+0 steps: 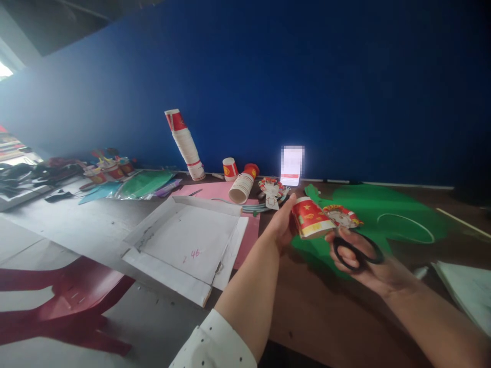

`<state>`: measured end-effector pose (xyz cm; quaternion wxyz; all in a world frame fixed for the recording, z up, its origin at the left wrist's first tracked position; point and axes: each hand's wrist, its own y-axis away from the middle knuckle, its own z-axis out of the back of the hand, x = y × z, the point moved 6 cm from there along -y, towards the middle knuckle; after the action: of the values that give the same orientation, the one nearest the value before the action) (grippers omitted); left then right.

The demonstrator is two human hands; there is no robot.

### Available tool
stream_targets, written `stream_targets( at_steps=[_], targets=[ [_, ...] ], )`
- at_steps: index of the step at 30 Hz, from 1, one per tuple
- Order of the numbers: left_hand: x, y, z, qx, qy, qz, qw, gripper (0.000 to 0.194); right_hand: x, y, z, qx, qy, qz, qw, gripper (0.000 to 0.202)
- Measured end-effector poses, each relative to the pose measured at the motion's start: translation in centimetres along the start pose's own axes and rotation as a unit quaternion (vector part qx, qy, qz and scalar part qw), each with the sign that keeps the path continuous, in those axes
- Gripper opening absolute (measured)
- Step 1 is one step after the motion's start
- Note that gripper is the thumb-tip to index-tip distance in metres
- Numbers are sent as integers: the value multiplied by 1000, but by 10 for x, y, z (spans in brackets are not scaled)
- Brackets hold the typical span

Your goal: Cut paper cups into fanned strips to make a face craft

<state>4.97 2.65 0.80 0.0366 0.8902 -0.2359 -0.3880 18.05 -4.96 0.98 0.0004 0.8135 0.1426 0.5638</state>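
Observation:
My left hand (283, 224) grips a red and yellow paper cup (310, 215) from its left side, holding it tilted above the table. In my right hand (364, 266) is a pair of scissors (358, 249) with black handles, fingers through the loops. The blades are mostly hidden behind my fingers and the cup, so I cannot tell whether they touch it. Just right of the cup shows a paper figure cut-out (343, 216) with red and yellow trim; whether it is attached to the cup I cannot tell.
A white cardboard tray (187, 245) lies on the left. Behind it are a tall leaning cup stack (186, 145), a lying cup stack (243, 185), another paper figure (271, 191) and a lit phone (291, 166). Green paper (387, 209) lies right; a red chair (72, 296) stands lower left.

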Motion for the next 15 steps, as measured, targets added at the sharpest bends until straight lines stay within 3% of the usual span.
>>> stream_targets(
  at_steps=[9,12,15],
  targets=[
    [1,-5,5,-12,-69,-45,997,47,-1,-2,3,-14,-4,-9,1000,34],
    [-14,-2,10,-68,-174,-153,970,43,6,-2,7,-54,78,36,995,39],
    [-32,12,5,-92,-284,-297,907,35,16,-1,10,-117,240,98,959,44]
  ],
)
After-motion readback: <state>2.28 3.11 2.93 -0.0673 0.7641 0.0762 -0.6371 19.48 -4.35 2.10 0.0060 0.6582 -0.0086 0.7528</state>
